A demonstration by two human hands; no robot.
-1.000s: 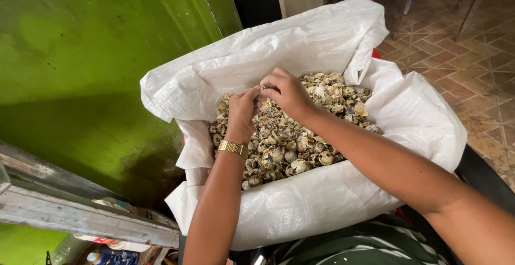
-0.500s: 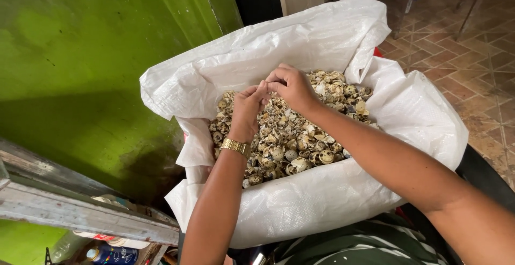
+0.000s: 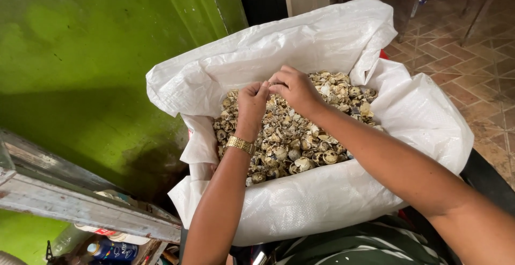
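We see a heap of small speckled eggshells (image 3: 292, 141), most of them broken and empty, filling the open mouth of a white woven sack (image 3: 332, 200) whose rim is folded outward. Both of the person's hands meet just above the far side of that heap. The left hand (image 3: 251, 101) has its fingers curled and its grip pinched at the fingertips; the right hand (image 3: 292, 87) comes in from the other side with its grip likewise pinched, fingertips touching those of the left. Something small seems to be caught between the two grips, but we cannot tell what it is, as the fingers hide it. A gold wristwatch (image 3: 240, 145) sits on the left wrist, over the shells.

Outward from the sack, a green painted wall (image 3: 91, 66) rises on the left, just beside the sack's rim. Below it runs a worn grey wooden beam (image 3: 80, 206), with bottles and cans (image 3: 110, 249) tucked underneath. On the right lies a brown tiled floor (image 3: 472, 77), and furniture legs stand at the top edge.
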